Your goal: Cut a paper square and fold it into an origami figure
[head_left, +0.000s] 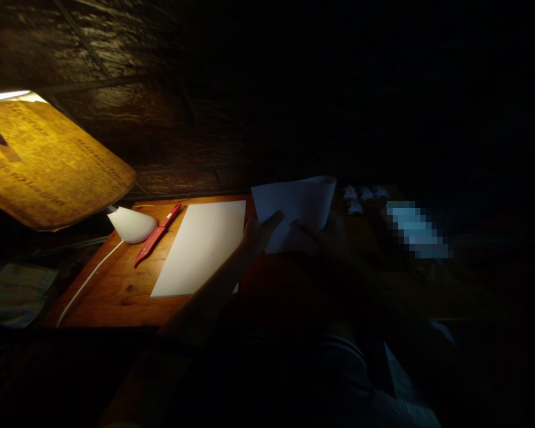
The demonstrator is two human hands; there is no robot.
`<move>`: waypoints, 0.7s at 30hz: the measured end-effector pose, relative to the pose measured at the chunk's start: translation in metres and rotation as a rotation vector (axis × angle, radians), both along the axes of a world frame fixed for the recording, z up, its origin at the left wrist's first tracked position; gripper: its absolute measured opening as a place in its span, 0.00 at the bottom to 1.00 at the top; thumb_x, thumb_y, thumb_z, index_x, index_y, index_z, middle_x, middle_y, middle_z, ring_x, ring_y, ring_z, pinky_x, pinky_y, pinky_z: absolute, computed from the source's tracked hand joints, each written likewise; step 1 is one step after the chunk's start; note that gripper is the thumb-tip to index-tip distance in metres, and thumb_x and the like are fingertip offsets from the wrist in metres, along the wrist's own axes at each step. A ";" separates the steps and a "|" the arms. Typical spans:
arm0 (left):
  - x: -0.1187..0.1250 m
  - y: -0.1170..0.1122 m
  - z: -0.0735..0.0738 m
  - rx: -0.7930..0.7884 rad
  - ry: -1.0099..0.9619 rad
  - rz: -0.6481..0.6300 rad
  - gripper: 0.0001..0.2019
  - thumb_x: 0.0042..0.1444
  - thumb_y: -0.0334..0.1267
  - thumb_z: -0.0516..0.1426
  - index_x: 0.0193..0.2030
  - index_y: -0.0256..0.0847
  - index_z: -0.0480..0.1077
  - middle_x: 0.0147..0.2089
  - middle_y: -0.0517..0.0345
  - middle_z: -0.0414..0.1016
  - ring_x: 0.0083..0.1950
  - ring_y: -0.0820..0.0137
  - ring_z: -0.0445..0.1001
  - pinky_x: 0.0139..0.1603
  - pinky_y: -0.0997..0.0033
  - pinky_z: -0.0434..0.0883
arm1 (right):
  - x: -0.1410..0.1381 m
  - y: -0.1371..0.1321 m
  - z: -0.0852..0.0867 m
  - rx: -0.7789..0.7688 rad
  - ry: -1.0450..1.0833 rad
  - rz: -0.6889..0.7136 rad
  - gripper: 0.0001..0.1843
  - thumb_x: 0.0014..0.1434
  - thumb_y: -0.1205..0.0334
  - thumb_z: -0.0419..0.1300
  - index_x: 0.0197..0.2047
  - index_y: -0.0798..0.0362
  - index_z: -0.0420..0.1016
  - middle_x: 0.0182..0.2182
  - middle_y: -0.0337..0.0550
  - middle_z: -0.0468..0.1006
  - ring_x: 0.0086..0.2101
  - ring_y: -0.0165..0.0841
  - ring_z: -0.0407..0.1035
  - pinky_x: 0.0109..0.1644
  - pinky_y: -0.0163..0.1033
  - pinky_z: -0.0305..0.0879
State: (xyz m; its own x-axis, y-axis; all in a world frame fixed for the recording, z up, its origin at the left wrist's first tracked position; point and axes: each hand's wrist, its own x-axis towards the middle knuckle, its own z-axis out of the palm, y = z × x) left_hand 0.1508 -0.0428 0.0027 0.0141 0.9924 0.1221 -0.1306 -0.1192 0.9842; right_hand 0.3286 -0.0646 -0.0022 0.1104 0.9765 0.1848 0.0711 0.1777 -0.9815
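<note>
Both of my hands hold up a folded white sheet of paper [296, 205] above a wooden table [116, 291] in a very dark room. My left hand [259, 233] pinches the sheet's lower left edge. My right hand [325, 238] grips its lower right part and is mostly lost in shadow. A second white sheet [200, 246] lies flat on the table just left of my left hand.
A red-handled knife [157, 235] lies left of the flat sheet, beside a white lamp base [131, 224] with a cord running to the table's front edge. A yellow lampshade [44, 163] hangs at the left. Small white crumpled pieces [361, 196] sit at the back right.
</note>
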 end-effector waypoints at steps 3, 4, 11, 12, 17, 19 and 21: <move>0.001 -0.001 -0.001 0.002 0.013 0.034 0.22 0.41 0.55 0.72 0.34 0.39 0.78 0.36 0.49 0.83 0.41 0.55 0.82 0.42 0.58 0.80 | 0.000 0.000 0.000 -0.005 -0.014 -0.008 0.28 0.43 0.41 0.74 0.40 0.51 0.80 0.40 0.50 0.84 0.40 0.48 0.78 0.44 0.56 0.78; 0.001 -0.001 -0.001 0.001 0.014 0.045 0.22 0.41 0.55 0.72 0.34 0.39 0.78 0.36 0.49 0.83 0.41 0.55 0.82 0.41 0.58 0.80 | 0.000 0.000 0.000 0.001 -0.018 -0.010 0.27 0.43 0.41 0.74 0.40 0.51 0.79 0.40 0.49 0.84 0.40 0.48 0.78 0.44 0.56 0.78; 0.001 -0.001 -0.002 0.013 0.021 0.070 0.23 0.42 0.56 0.72 0.33 0.38 0.77 0.36 0.47 0.83 0.39 0.55 0.82 0.41 0.57 0.80 | 0.000 0.000 0.001 0.021 -0.014 0.007 0.26 0.43 0.43 0.74 0.40 0.52 0.79 0.39 0.50 0.84 0.40 0.48 0.78 0.42 0.54 0.78; 0.002 -0.002 -0.002 0.011 0.019 0.065 0.23 0.42 0.56 0.72 0.33 0.38 0.77 0.36 0.47 0.83 0.39 0.56 0.82 0.41 0.57 0.80 | -0.001 0.001 0.000 0.023 -0.008 0.010 0.26 0.44 0.43 0.74 0.40 0.52 0.79 0.39 0.50 0.84 0.39 0.48 0.78 0.41 0.53 0.78; 0.004 -0.003 0.001 -0.031 -0.052 0.035 0.25 0.39 0.55 0.73 0.36 0.37 0.78 0.38 0.47 0.84 0.40 0.56 0.82 0.41 0.58 0.80 | 0.000 0.000 -0.001 0.000 0.011 0.037 0.27 0.43 0.44 0.75 0.42 0.53 0.80 0.41 0.51 0.84 0.40 0.48 0.79 0.42 0.53 0.78; 0.004 -0.002 0.001 -0.068 -0.077 0.029 0.25 0.39 0.54 0.73 0.36 0.37 0.78 0.39 0.47 0.84 0.40 0.56 0.82 0.42 0.57 0.80 | 0.000 -0.001 0.001 -0.028 0.018 0.046 0.28 0.43 0.44 0.75 0.43 0.53 0.81 0.41 0.51 0.85 0.40 0.48 0.79 0.42 0.53 0.78; 0.004 0.000 0.000 -0.110 -0.106 0.012 0.24 0.39 0.52 0.74 0.37 0.37 0.78 0.39 0.47 0.84 0.41 0.55 0.82 0.44 0.56 0.79 | 0.000 -0.002 0.004 -0.075 0.033 0.067 0.28 0.43 0.45 0.75 0.44 0.52 0.81 0.41 0.50 0.85 0.39 0.47 0.79 0.41 0.52 0.78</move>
